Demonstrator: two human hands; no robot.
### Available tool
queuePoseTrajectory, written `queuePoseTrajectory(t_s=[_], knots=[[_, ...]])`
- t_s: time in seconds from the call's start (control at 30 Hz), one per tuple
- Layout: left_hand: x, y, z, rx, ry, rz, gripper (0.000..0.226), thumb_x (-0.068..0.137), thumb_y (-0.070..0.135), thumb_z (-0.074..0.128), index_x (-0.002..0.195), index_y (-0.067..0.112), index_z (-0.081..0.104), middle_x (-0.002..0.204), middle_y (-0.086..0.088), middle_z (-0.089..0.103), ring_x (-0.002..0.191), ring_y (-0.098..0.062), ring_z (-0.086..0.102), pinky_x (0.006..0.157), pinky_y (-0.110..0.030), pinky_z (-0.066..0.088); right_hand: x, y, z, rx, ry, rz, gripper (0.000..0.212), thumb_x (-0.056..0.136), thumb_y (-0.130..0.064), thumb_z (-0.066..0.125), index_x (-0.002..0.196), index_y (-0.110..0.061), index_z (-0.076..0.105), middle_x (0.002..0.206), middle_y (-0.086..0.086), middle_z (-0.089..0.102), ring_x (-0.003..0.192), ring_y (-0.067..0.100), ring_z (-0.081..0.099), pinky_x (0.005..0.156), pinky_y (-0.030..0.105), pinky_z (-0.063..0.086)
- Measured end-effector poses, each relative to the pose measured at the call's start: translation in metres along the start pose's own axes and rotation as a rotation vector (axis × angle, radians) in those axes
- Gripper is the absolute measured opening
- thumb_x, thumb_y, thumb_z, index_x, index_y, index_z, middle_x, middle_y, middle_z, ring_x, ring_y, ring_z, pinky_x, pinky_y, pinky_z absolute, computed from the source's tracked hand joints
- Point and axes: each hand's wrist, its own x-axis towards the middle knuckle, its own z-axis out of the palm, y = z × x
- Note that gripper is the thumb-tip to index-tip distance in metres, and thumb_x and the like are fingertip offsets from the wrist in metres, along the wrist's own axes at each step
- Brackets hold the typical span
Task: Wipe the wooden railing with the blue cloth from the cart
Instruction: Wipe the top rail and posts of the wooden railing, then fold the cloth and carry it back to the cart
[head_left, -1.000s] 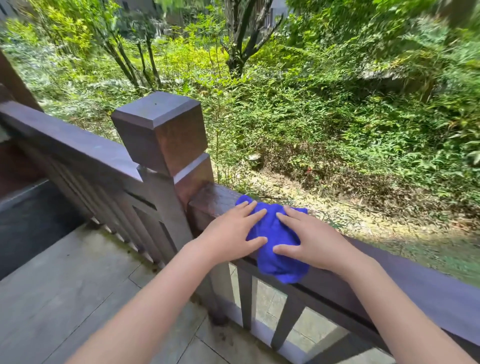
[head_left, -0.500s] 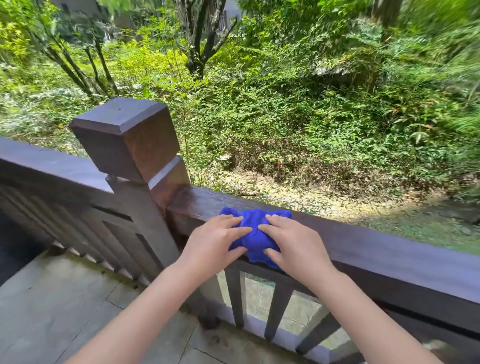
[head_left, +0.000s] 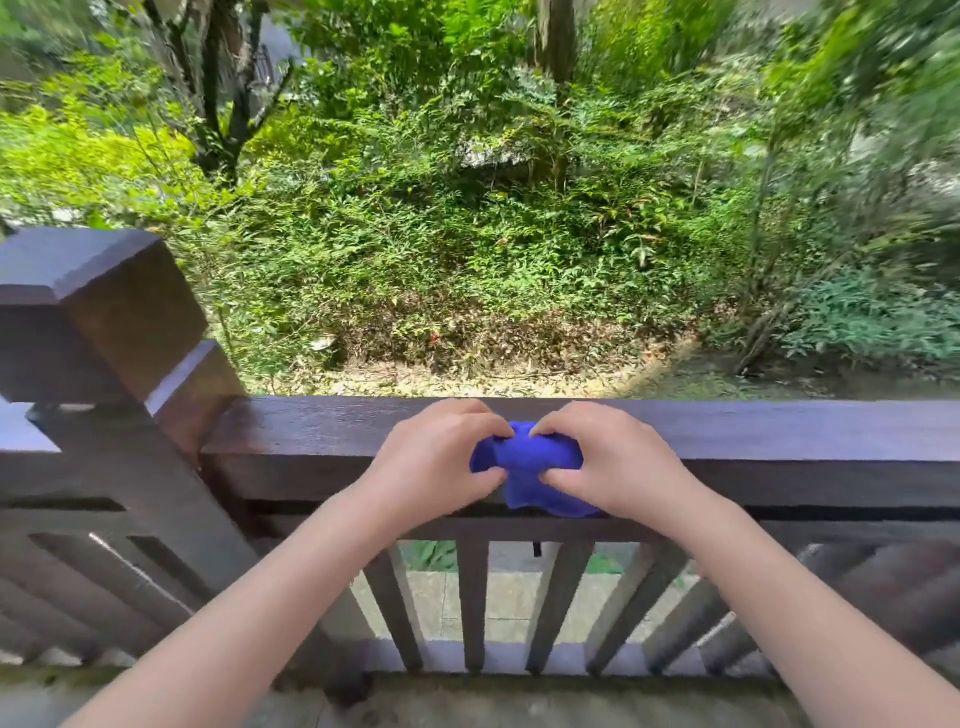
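The blue cloth (head_left: 530, 462) lies bunched on the dark wooden railing (head_left: 779, 441), draped over its near edge. My left hand (head_left: 431, 462) grips the cloth's left side with curled fingers. My right hand (head_left: 618, 462) pinches its right side the same way. Both hands rest on top of the rail, fingertips almost touching above the cloth. Part of the cloth is hidden under my palms. The cart is out of view.
A thick square post (head_left: 98, 312) with a block cap stands at the left end of the rail. Vertical balusters (head_left: 472, 603) run below. Beyond the railing is a slope of green shrubs and trees (head_left: 467, 208). Stone floor (head_left: 467, 701) lies underfoot.
Both hands slid the cloth to the right along the rail, away from the post. My fingers went from flat on the cloth to curled, bunching it between them. The view turned right.
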Motion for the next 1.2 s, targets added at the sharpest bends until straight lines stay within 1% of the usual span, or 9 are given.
queuePoseTrajectory(t_s=[0.13, 0.33, 0.5, 0.67, 0.73, 0.8, 0.93, 1.1, 1.2], knots=[[0.034, 0.066, 0.002, -0.029, -0.038, 0.153, 0.030, 0.074, 0.034, 0.062, 0.104, 0.026, 0.061, 0.095, 0.006, 0.063, 0.090, -0.017, 0.056, 0.067, -0.027, 0.041, -0.050, 0.032, -0.048, 0.033, 0.043, 0.122, 0.033, 0.069, -0.025, 0.066, 0.101, -0.030, 0.063, 0.103, -0.005, 0.065, 0.100, 0.017, 0.057, 0.083, 0.037, 0.049], [0.059, 0.207, 0.039, -0.155, -0.104, 0.379, 0.031, 0.073, 0.029, 0.066, 0.103, 0.023, 0.063, 0.100, -0.001, 0.065, 0.093, -0.020, 0.056, 0.072, -0.027, 0.038, -0.184, 0.090, -0.118, 0.070, 0.153, 0.363, 0.029, 0.063, -0.022, 0.070, 0.090, -0.028, 0.061, 0.090, -0.005, 0.064, 0.086, 0.017, 0.059, 0.081, 0.037, 0.051], [0.057, 0.350, 0.075, -0.331, -0.211, 0.551, 0.030, 0.069, 0.022, 0.072, 0.098, 0.018, 0.066, 0.097, -0.006, 0.068, 0.092, -0.020, 0.059, 0.081, -0.029, 0.043, -0.324, 0.128, -0.173, 0.072, 0.221, 0.572, 0.026, 0.064, -0.019, 0.074, 0.082, -0.028, 0.058, 0.084, -0.006, 0.063, 0.080, 0.011, 0.058, 0.072, 0.023, 0.044], [0.049, 0.477, 0.103, -0.383, -0.319, 0.750, 0.027, 0.069, 0.021, 0.072, 0.095, 0.015, 0.067, 0.091, -0.006, 0.068, 0.087, -0.021, 0.060, 0.072, -0.024, 0.039, -0.443, 0.154, -0.216, -0.040, 0.231, 0.758, 0.026, 0.066, -0.019, 0.071, 0.090, -0.022, 0.063, 0.085, -0.009, 0.060, 0.078, 0.005, 0.053, 0.062, 0.002, 0.037], [0.047, 0.520, 0.113, -0.377, -0.361, 0.840, 0.025, 0.069, 0.021, 0.070, 0.093, 0.015, 0.067, 0.082, -0.002, 0.063, 0.084, -0.020, 0.059, 0.064, -0.021, 0.034, -0.481, 0.161, -0.229, -0.078, 0.251, 0.826, 0.024, 0.065, -0.019, 0.070, 0.088, -0.023, 0.064, 0.081, -0.010, 0.059, 0.076, 0.006, 0.054, 0.061, 0.005, 0.038], [0.048, 0.560, 0.122, -0.367, -0.417, 0.899, 0.022, 0.070, 0.023, 0.068, 0.092, 0.019, 0.067, 0.085, -0.001, 0.065, 0.085, -0.018, 0.059, 0.067, -0.023, 0.039, -0.515, 0.168, -0.240, -0.085, 0.279, 0.900, 0.020, 0.065, -0.020, 0.069, 0.084, -0.026, 0.063, 0.081, -0.010, 0.062, 0.078, 0.009, 0.057, 0.064, 0.014, 0.042], [0.056, 0.629, 0.146, -0.362, -0.555, 0.994, 0.021, 0.071, 0.024, 0.067, 0.092, 0.021, 0.067, 0.093, -0.001, 0.069, 0.088, -0.016, 0.063, 0.078, -0.031, 0.052, -0.574, 0.192, -0.249, -0.093, 0.353, 1.021, 0.019, 0.065, -0.021, 0.070, 0.082, -0.027, 0.063, 0.079, -0.010, 0.062, 0.076, 0.007, 0.057, 0.059, 0.006, 0.039], [0.080, 0.693, 0.194, -0.359, -0.618, 1.109, 0.019, 0.071, 0.022, 0.068, 0.090, 0.022, 0.068, 0.090, -0.001, 0.071, 0.081, -0.013, 0.062, 0.064, -0.016, 0.044, -0.614, 0.245, -0.253, -0.105, 0.382, 1.158, 0.021, 0.066, -0.021, 0.071, 0.085, -0.025, 0.064, 0.079, -0.009, 0.060, 0.076, 0.008, 0.056, 0.069, 0.023, 0.047], [0.112, 0.728, 0.218, -0.344, -0.638, 1.168, 0.018, 0.071, 0.024, 0.069, 0.089, 0.022, 0.068, 0.088, -0.001, 0.071, 0.081, -0.013, 0.063, 0.070, -0.023, 0.049, -0.622, 0.284, -0.267, -0.128, 0.393, 1.205, 0.022, 0.066, -0.021, 0.071, 0.086, -0.025, 0.064, 0.082, -0.008, 0.060, 0.078, 0.009, 0.056, 0.073, 0.024, 0.047]])
